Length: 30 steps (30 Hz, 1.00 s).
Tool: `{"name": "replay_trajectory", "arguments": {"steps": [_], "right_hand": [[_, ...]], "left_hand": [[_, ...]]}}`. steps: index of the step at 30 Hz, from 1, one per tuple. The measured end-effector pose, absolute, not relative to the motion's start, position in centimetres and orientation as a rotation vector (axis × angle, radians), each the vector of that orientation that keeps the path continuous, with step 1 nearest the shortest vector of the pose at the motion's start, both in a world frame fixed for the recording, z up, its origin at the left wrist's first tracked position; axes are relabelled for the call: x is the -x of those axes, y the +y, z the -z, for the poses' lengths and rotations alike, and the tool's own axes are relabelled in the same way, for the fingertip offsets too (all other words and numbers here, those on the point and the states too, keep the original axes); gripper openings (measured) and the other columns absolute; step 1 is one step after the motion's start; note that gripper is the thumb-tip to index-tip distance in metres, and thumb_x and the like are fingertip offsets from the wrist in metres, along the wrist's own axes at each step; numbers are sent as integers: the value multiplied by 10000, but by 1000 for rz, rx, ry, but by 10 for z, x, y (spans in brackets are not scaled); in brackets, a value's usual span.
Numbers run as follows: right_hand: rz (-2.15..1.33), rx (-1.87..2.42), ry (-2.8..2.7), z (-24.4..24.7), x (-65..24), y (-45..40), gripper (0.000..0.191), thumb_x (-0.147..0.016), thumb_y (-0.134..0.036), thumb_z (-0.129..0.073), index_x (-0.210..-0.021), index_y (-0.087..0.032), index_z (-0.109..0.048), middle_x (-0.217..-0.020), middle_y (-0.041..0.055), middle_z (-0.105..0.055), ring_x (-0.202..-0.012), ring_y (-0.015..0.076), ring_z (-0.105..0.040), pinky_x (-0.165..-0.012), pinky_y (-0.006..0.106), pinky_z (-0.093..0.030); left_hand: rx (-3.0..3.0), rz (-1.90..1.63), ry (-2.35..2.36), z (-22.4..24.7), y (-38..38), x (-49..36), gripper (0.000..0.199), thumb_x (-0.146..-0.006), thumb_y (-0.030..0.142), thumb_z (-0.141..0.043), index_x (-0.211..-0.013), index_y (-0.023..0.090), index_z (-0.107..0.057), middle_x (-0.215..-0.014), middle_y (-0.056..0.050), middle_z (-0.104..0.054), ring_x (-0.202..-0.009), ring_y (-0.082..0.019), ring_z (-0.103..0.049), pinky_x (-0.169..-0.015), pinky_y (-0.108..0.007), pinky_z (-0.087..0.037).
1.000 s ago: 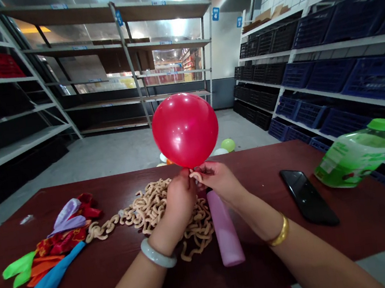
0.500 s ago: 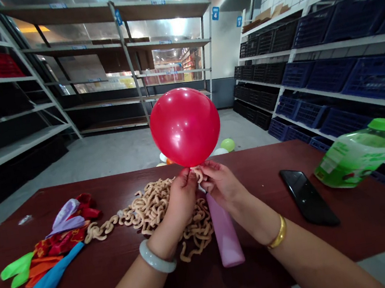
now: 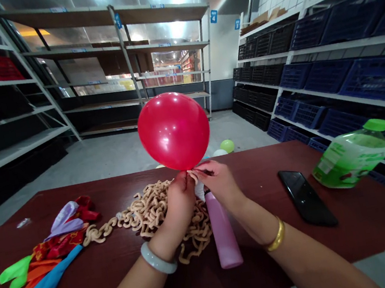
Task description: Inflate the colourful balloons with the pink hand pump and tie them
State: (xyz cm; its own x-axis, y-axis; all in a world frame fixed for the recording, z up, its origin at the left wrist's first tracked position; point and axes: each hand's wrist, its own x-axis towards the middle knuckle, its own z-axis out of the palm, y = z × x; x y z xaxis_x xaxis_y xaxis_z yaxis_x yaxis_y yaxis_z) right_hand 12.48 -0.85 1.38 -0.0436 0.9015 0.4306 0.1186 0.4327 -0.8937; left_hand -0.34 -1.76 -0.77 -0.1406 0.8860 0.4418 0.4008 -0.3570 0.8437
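An inflated red balloon [image 3: 174, 131] stands upright above the table, its neck pinched in my left hand [image 3: 181, 197]. My right hand [image 3: 218, 181] is closed beside the neck, its thumb and fingertips holding one small beige curled piece [image 3: 193, 175] against it. How far that piece goes round the neck is hidden by my fingers. Under and behind my left hand spreads a pile of the same beige curled pieces [image 3: 154, 203]. Below my right hand lies a pink cylinder [image 3: 225, 234] with a white ribbed part near its top.
On the table [image 3: 126, 281], uninflated balloons [image 3: 61, 237] lie at the left. A black phone [image 3: 307, 199] and a green bottle [image 3: 350, 158] are at the right. Balloons [image 3: 227, 146] rest on the floor beyond. Shelves with crates [image 3: 316, 73] line the right side.
The red balloon and both hands have shifted slightly left in view. My right fingers have stretched a little across the balloon's neck with the beige piece. The table items keep their places.
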Motion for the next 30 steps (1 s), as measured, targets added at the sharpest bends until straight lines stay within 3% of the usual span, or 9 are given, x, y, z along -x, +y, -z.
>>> {"name": "replay_trajectory", "arguments": {"steps": [4,9,12,17,24,30], "right_hand": [[-804,898,-1407,-14,-120,-11,90,-733,-289,-718,-709,-202,-719,-736,25,-694,-701,161,-598,-671,293,-478],[-1475,756,-939,-16,-117,-10,238,-608,-348,-823,-726,-192,-688,-675,-6,-651,-583,110,-519,-516,230,-378],[-1641,676,-799,-19,-119,-9,263,-563,-285,-870,-718,-176,-689,-645,-29,-601,-554,73,-448,-461,192,-282],[-1644,661,-775,-19,-120,-8,262,-579,-295,-866,-692,-162,-671,-606,-37,-558,-524,67,-406,-436,203,-239],[-1628,629,-715,-15,-121,-2,272,-588,-294,-840,-635,-154,-611,-548,-56,-505,-484,55,-404,-427,186,-257],[-1583,628,-738,-15,-126,3,201,-662,-257,-779,-679,-170,-599,-595,-34,-554,-486,62,-436,-434,194,-298]], "left_hand": [[-1665,-1553,1367,13,-16,2,215,-876,354,-517,-762,187,-590,-685,-17,-621,-644,-164,-555,-627,-282,-414],[-1469,-1577,1210,12,-16,-2,254,-870,438,-579,-779,203,-613,-648,-9,-594,-657,-180,-561,-622,-290,-438],[-1359,-1547,1137,11,-18,-5,287,-865,477,-595,-769,206,-601,-585,8,-531,-585,-167,-522,-563,-282,-413],[-1223,-1422,1056,8,-21,-8,334,-840,522,-620,-828,189,-604,-577,30,-506,-473,-117,-420,-466,-252,-324],[-1147,-1337,998,0,-29,-15,382,-811,551,-662,-854,176,-605,-630,10,-546,-532,-120,-470,-464,-227,-302],[-1077,-1265,956,4,-29,-19,394,-800,556,-681,-797,189,-539,-564,66,-382,-453,-75,-298,-433,-205,-233]]}}
